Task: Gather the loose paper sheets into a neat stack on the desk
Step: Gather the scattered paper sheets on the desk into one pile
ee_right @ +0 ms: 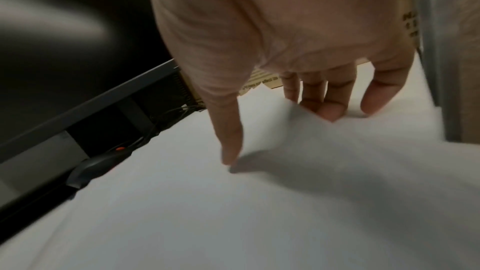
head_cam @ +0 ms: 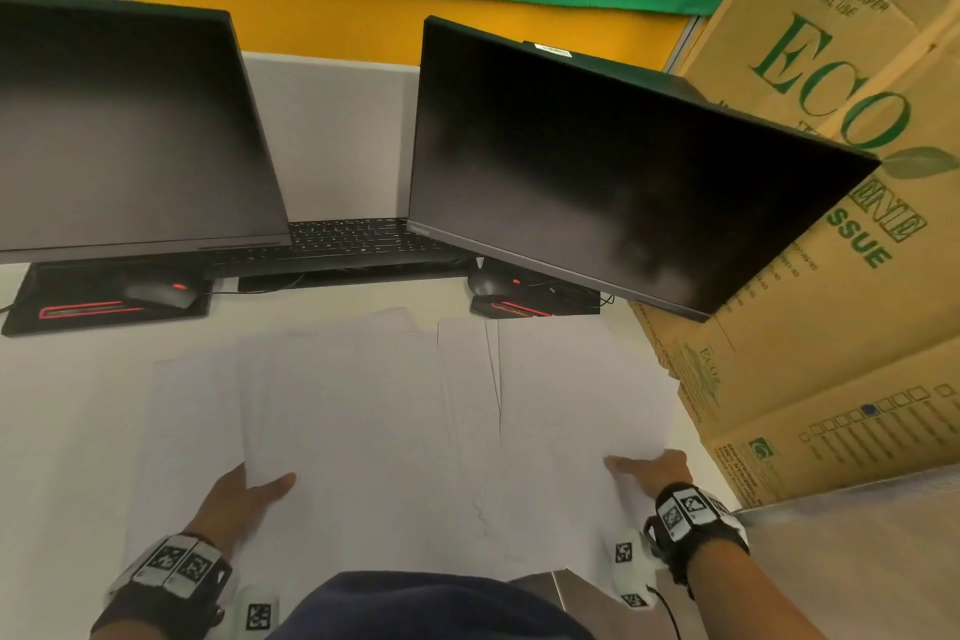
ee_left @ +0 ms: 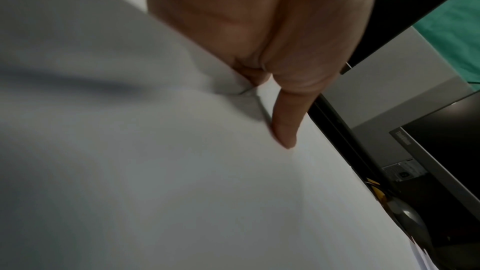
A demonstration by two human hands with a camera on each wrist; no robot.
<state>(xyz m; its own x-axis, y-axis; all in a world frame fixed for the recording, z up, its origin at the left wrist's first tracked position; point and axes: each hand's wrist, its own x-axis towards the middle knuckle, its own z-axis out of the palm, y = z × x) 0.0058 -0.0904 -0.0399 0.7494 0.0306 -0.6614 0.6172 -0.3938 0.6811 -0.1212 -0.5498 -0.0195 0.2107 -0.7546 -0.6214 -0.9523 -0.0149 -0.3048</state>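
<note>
Loose white paper sheets (head_cam: 374,411) lay fanned and overlapping across the white surface (head_cam: 62,411), in front of two dark monitors (head_cam: 597,182), a keyboard (head_cam: 348,239) and two mice (head_cam: 161,294), with cardboard boxes (head_cam: 841,244) stacked on the right. The left hand (head_cam: 244,496) pinched the near edge of the sheets on the left, its thumb (ee_left: 285,126) on top and its fingers hidden beneath. The right hand (head_cam: 652,468) lay nearly flat on the right-hand sheets, its fingers (ee_right: 330,108) spread and extended, gripping nothing
</note>
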